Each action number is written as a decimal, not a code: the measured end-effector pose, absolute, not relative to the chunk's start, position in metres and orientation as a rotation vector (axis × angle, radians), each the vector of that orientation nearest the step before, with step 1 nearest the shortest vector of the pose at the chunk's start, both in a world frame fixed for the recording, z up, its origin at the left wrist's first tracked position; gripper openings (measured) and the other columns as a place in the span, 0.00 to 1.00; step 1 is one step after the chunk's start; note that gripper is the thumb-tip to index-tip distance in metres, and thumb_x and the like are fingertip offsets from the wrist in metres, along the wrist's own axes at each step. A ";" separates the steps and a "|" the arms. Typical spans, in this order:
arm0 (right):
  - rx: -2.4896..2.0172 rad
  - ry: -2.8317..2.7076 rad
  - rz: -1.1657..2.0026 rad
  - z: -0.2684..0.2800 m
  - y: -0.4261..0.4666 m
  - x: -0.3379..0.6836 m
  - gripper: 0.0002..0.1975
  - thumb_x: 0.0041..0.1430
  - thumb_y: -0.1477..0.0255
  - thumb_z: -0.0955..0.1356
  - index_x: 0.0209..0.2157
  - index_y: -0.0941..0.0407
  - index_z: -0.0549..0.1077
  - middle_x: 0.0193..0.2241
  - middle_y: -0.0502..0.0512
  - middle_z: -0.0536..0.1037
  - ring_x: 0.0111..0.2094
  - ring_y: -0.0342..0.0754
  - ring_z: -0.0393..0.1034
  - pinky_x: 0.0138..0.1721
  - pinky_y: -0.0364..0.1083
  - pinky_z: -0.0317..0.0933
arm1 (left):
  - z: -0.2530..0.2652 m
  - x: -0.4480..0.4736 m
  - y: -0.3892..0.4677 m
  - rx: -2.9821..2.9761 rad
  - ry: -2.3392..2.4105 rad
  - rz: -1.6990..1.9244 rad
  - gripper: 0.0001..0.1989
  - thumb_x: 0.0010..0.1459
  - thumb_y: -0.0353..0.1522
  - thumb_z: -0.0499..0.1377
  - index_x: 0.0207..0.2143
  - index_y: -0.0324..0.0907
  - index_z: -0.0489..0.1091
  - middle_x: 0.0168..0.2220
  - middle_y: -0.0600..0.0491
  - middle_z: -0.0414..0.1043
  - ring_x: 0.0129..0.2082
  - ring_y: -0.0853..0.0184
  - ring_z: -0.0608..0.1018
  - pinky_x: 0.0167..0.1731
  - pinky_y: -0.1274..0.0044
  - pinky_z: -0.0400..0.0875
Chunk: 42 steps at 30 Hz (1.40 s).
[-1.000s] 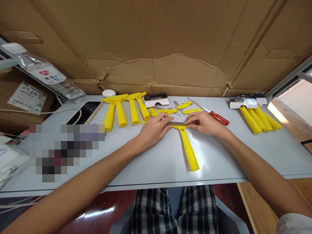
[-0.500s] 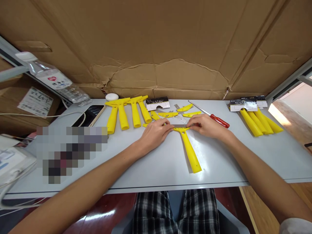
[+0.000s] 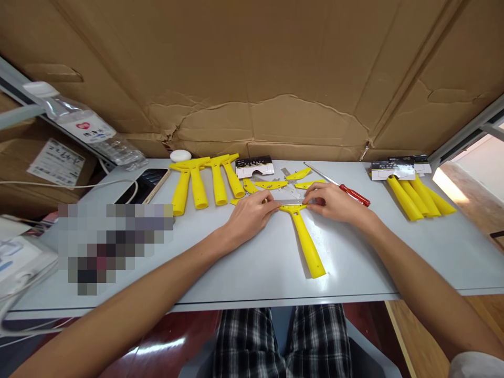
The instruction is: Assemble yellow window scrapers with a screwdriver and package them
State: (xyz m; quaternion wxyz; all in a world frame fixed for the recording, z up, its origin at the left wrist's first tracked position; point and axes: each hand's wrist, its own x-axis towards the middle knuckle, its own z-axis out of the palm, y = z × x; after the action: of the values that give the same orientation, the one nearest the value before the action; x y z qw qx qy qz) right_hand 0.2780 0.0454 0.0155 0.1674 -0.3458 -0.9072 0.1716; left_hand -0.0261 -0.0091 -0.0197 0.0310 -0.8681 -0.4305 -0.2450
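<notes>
A yellow plastic scraper handle (image 3: 308, 245) lies on the table with its wide head away from me. Along that head is a thin metal blade (image 3: 291, 201), held at its two ends. My left hand (image 3: 252, 214) pinches the left end with curled fingers, and my right hand (image 3: 331, 202) pinches the right end. Fingertips cover both ends, so I cannot tell whether the blade is seated in the head. Just beyond the hands lie several yellow cover pieces (image 3: 271, 185) among loose blades and small screws.
A red-handled screwdriver (image 3: 354, 195) lies behind my right hand. Several yellow scrapers (image 3: 199, 186) are at left, with more carded handles (image 3: 409, 199) at right. A phone (image 3: 147, 184), a plastic bottle (image 3: 90, 126) and a cardboard wall (image 3: 252, 68) border the table (image 3: 244, 278).
Both hands stay at the scraper head. The blade between them shows a brighter, slightly wider face than before. Other things on the table have not moved.
</notes>
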 end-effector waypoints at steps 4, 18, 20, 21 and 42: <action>-0.969 -2.570 0.519 0.016 0.045 0.278 0.09 0.69 0.75 0.72 0.45 0.53 0.87 0.50 0.59 0.84 0.37 0.48 0.77 0.45 0.49 0.69 | -0.021 -0.026 -0.008 -2.661 -1.274 -0.787 0.14 0.77 0.33 0.58 0.47 0.45 0.86 0.41 0.48 0.80 0.38 0.63 0.79 0.34 0.74 0.68; -1.044 -2.498 0.572 0.012 0.046 0.279 0.14 0.65 0.73 0.75 0.51 0.53 0.81 0.45 0.54 0.82 0.33 0.46 0.73 0.42 0.48 0.66 | -0.024 -0.030 -0.006 -2.691 -1.324 -0.823 0.15 0.78 0.34 0.57 0.50 0.45 0.85 0.43 0.46 0.81 0.40 0.62 0.80 0.37 0.72 0.73; -1.047 -2.473 0.581 0.010 0.047 0.279 0.17 0.64 0.73 0.76 0.53 0.53 0.80 0.48 0.55 0.83 0.33 0.46 0.74 0.43 0.49 0.68 | -0.025 -0.030 -0.006 -2.686 -1.323 -0.814 0.15 0.78 0.34 0.57 0.50 0.45 0.85 0.43 0.46 0.81 0.39 0.62 0.80 0.37 0.72 0.73; -1.046 -2.465 0.585 0.010 0.047 0.280 0.18 0.63 0.73 0.77 0.54 0.53 0.80 0.48 0.55 0.83 0.33 0.47 0.75 0.43 0.50 0.69 | -0.026 -0.031 -0.006 -2.685 -1.323 -0.811 0.15 0.78 0.34 0.57 0.50 0.46 0.85 0.43 0.46 0.81 0.39 0.62 0.81 0.37 0.72 0.74; -1.246 -2.278 0.334 -0.003 -0.040 0.305 0.21 0.78 0.62 0.65 0.63 0.56 0.79 0.62 0.67 0.82 0.65 0.62 0.76 0.69 0.64 0.70 | -0.008 -0.040 -0.097 -2.554 -1.618 -0.892 0.16 0.78 0.35 0.56 0.58 0.41 0.81 0.53 0.41 0.83 0.52 0.52 0.84 0.53 0.60 0.80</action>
State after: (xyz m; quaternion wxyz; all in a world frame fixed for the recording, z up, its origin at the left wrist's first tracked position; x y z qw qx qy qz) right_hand 0.3052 -0.0396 -0.0033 0.2589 -0.4596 -0.8406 0.1231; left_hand -0.0403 -0.0966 -0.0084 -0.0055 -0.8102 -0.5134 -0.2829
